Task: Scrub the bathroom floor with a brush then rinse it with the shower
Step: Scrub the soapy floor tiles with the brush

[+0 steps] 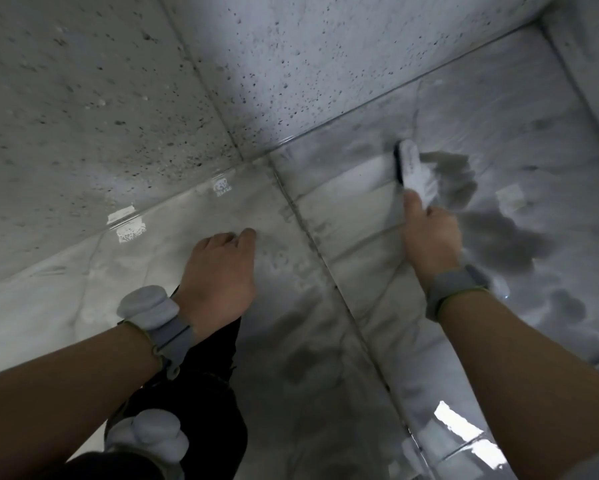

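Scrub brush gripped in my right hand, arm stretched out, bristles on wet floor tile. Left hand loosely curled, holding nothing.

White brush, dark bristles facing left, tilted against glossy wet grey floor tiles.

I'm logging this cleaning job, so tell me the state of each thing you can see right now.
Brush: gripped, head down on the floor.
Right hand: grips the brush.
Left hand: holds nothing, fingers curled loosely.
Floor: wet, glossy, dark patches.
Wall: speckled with dark spots.
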`<state>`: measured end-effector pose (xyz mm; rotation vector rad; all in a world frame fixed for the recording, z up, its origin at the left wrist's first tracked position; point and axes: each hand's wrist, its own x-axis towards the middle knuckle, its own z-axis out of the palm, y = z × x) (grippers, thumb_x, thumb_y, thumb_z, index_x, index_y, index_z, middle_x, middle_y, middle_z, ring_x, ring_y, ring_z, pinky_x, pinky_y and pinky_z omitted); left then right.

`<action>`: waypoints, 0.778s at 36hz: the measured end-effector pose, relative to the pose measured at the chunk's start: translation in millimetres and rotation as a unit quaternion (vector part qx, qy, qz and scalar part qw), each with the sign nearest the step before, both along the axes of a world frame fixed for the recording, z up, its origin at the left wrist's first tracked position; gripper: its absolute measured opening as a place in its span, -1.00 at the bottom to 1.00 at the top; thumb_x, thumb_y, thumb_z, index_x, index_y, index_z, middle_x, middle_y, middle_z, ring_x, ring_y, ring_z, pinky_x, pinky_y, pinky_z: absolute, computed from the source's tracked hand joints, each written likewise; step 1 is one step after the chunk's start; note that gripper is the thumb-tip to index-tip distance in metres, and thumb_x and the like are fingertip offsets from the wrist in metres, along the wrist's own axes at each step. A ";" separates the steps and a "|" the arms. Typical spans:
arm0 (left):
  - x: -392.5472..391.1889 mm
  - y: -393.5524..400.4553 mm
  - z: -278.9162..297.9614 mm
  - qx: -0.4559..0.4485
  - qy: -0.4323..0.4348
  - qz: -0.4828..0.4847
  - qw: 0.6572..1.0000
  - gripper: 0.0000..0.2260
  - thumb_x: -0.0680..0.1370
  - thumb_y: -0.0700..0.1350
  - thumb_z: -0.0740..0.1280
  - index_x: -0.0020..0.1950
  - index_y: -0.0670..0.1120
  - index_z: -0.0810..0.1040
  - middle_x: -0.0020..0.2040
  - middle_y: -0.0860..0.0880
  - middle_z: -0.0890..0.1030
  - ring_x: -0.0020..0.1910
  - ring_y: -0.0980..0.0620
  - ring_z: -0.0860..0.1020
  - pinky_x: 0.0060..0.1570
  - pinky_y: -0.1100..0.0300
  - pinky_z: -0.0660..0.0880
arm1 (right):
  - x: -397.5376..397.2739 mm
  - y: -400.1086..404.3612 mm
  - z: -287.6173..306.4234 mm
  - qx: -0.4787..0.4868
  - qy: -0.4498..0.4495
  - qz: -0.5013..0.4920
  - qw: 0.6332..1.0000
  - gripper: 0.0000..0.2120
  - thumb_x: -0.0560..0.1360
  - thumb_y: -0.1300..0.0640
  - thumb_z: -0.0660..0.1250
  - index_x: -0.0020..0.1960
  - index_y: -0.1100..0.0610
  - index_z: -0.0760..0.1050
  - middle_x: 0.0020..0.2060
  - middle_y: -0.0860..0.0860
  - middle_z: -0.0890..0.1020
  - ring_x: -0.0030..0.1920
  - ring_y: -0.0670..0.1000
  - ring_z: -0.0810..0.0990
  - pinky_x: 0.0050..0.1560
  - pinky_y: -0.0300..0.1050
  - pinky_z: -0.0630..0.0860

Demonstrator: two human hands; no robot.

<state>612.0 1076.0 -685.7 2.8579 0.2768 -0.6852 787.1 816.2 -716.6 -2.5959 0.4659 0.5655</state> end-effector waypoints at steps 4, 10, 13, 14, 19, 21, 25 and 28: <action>1.7 -2.8 0.3 0.000 -0.013 0.009 1.000 -0.55 0.35 -0.24 0.23 0.24 -0.24 0.54 -0.05 -0.21 0.65 0.00 -0.28 0.60 0.03 -0.05 0.48 | -40.1 38.0 9.7 -0.011 -0.042 0.179 0.983 -0.47 0.61 -0.33 0.11 -0.18 0.12 0.42 -0.16 0.17 0.61 -0.01 0.24 0.60 -0.07 0.06 0.41; 0.8 2.0 -1.3 -0.007 -0.009 0.007 1.000 -0.43 0.33 -0.18 0.19 0.33 -0.25 0.53 0.01 -0.24 0.66 0.07 -0.30 0.61 0.10 -0.09 0.50 | -31.8 20.0 2.3 -0.015 -0.024 0.209 0.978 -0.45 0.61 -0.34 0.11 -0.15 0.13 0.50 -0.08 0.24 0.65 0.00 0.27 0.61 -0.07 0.04 0.44; -0.6 2.3 -3.4 -0.015 -0.006 0.014 1.000 -0.46 0.38 -0.20 0.21 0.36 -0.23 0.51 0.04 -0.22 0.66 0.09 -0.29 0.59 0.13 -0.08 0.46 | 2.7 -0.3 6.0 0.007 -0.011 0.026 1.000 -0.38 0.59 -0.37 0.11 -0.05 0.18 0.55 0.00 0.25 0.65 0.08 0.28 0.60 0.05 0.05 0.46; -0.8 1.8 -3.8 -0.014 -0.008 0.015 1.000 -0.50 0.40 -0.21 0.23 0.35 -0.22 0.50 0.03 -0.22 0.65 0.09 -0.29 0.58 0.13 -0.08 0.46 | 2.8 2.0 7.3 0.007 -0.011 0.009 1.000 -0.38 0.59 -0.37 0.11 -0.04 0.19 0.56 0.00 0.25 0.64 0.09 0.27 0.59 0.08 0.06 0.46; 0.8 1.4 -3.6 -0.003 -0.044 -0.005 0.999 -0.43 0.38 -0.08 -0.02 0.23 -0.22 0.57 -0.10 -0.18 0.65 -0.07 -0.27 0.61 -0.01 -0.06 0.51 | -66.0 48.8 11.2 0.002 -0.052 0.291 0.955 -0.52 0.59 -0.33 0.18 -0.20 0.06 0.45 -0.19 0.16 0.63 -0.06 0.23 0.60 -0.14 0.03 0.40; 0.9 3.6 -4.1 -0.002 -0.045 -0.009 0.999 -0.43 0.36 -0.11 0.02 0.24 -0.23 0.58 -0.09 -0.19 0.66 -0.06 -0.28 0.62 0.00 -0.06 0.52 | -66.7 48.0 5.1 0.003 -0.051 0.320 0.946 -0.51 0.58 -0.36 0.14 -0.21 0.04 0.42 -0.18 0.13 0.64 -0.05 0.21 0.60 -0.15 0.00 0.37; -0.8 5.9 -4.3 0.001 -0.012 -0.007 1.000 -0.47 0.40 -0.21 0.22 0.38 -0.21 0.49 0.03 -0.18 0.66 0.07 -0.27 0.59 0.12 -0.05 0.44 | -12.0 23.8 -1.0 0.015 -0.006 0.094 0.995 -0.41 0.61 -0.36 0.09 -0.11 0.17 0.50 -0.04 0.26 0.64 0.07 0.28 0.59 0.06 0.05 0.45; 0.2 3.4 -2.9 0.000 -0.013 -0.006 1.000 -0.51 0.43 -0.17 0.17 0.36 -0.20 0.48 0.01 -0.16 0.65 0.07 -0.26 0.57 0.11 -0.05 0.42 | -6.1 35.7 6.2 0.037 -0.007 0.029 0.999 -0.39 0.60 -0.35 0.10 -0.09 0.20 0.52 -0.08 0.20 0.62 0.04 0.28 0.60 0.01 0.04 0.46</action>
